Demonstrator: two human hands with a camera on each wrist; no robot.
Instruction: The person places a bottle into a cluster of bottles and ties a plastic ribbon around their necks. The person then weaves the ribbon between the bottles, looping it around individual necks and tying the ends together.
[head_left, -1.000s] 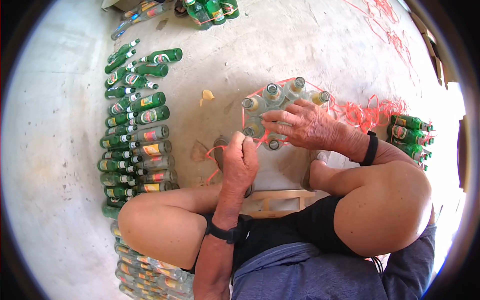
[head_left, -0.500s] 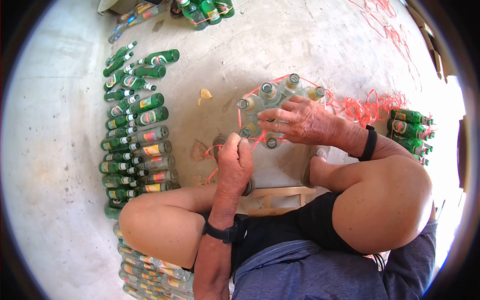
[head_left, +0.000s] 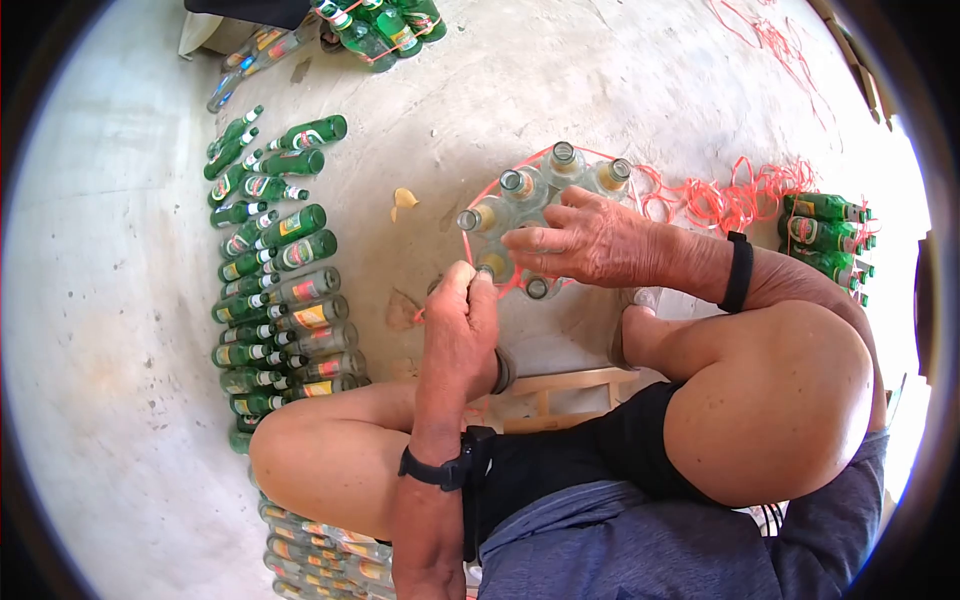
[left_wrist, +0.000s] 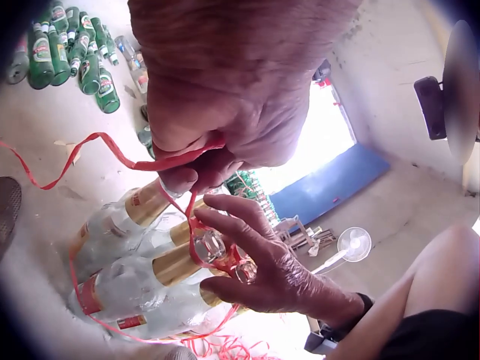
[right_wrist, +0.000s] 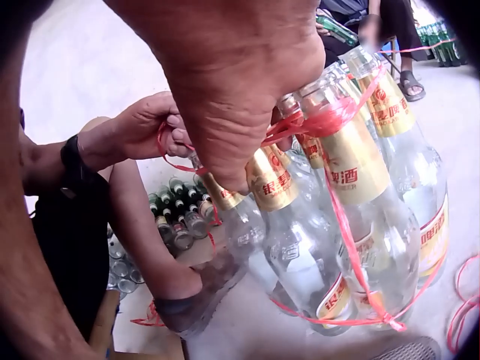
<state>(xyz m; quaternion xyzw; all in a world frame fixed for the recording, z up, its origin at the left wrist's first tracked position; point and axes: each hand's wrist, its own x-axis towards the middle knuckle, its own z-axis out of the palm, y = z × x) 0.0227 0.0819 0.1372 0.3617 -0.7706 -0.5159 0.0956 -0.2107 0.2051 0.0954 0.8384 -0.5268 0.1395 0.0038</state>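
A bundle of clear glass bottles (right_wrist: 375, 240), with gold neck labels, stands upright on the floor in front of the person. Red plastic twine (left_wrist: 161, 163) rings the bottles low down and also passes around a neck near the top. My left hand (head_left: 460, 325) pinches a strand of it at the bundle's near left edge, a loose end trailing away in the left wrist view. Over the bottle tops, my right hand (head_left: 605, 240) rests with fingers spread among the necks, the thumb apart in the left wrist view. Its palm hides several necks.
Tangled red twine (head_left: 735, 200) lies right of the bundle. Rows of green bottles (head_left: 300, 222) lie along the left, with tied green bottles (head_left: 825, 235) at right. A low wooden stool (head_left: 560, 385) is under the person. Another person's sandalled foot (right_wrist: 412, 84) shows behind.
The head view has turned a little, shifting the bundle and both hands leftward in it. Less of the loose twine end shows beside the left hand. Both hands keep much the same pose.
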